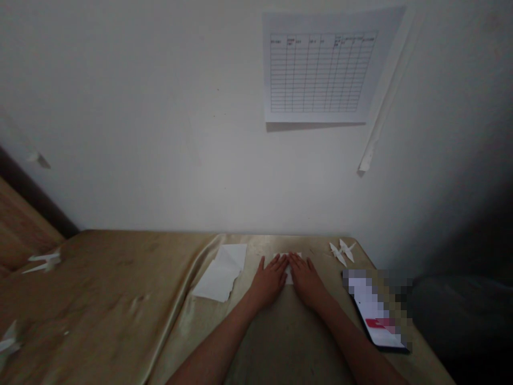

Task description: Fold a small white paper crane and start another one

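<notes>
A small white sheet of paper lies flat on the cloth-covered table, mostly hidden under both hands. My left hand rests flat on its left part, fingers stretched out and thumb apart. On the right part lies my right hand, also flat with fingers extended. The fingertips of the two hands nearly meet near the far edge of the sheet. Left of my left hand are white paper pieces with a torn, ragged edge. Two folded paper cranes sit beyond my right hand, to the right.
A phone with a lit, partly blurred screen lies right of my right forearm. More folded white paper is at the far left, with another piece nearer. The shiny tan tablecloth has a raised crease. A printed table sheet hangs on the wall.
</notes>
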`<state>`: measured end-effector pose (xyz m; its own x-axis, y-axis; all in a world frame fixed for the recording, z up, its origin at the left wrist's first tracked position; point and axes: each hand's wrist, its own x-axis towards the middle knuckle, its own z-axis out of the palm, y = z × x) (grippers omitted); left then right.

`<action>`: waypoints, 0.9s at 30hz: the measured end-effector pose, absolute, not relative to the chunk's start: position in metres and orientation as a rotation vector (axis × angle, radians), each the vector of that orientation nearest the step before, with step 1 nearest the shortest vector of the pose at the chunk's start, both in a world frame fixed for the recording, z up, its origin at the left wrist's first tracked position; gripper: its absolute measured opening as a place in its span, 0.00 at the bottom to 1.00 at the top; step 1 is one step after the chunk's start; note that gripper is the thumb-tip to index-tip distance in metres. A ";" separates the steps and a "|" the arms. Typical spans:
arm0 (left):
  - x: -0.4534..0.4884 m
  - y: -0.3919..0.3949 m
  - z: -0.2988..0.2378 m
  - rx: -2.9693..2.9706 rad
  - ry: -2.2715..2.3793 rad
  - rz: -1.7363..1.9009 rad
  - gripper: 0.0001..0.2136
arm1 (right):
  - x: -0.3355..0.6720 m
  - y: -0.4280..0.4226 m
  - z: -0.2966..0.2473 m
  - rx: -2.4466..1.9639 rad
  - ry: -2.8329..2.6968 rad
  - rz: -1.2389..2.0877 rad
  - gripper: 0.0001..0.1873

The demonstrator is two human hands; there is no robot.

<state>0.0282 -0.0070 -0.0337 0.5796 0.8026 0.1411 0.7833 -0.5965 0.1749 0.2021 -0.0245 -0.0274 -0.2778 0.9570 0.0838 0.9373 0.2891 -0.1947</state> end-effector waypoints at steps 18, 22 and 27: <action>0.011 -0.002 -0.031 2.579 1.650 0.215 0.35 | 0.219 -0.029 -0.027 -2.160 -2.152 0.135 0.30; 0.015 -0.006 -0.025 2.550 1.638 0.265 0.35 | 0.215 -0.026 -0.029 -2.144 -2.126 0.125 0.29; 0.016 -0.008 -0.016 2.573 1.453 0.366 0.27 | 0.216 -0.023 -0.028 -1.909 -2.227 0.105 0.31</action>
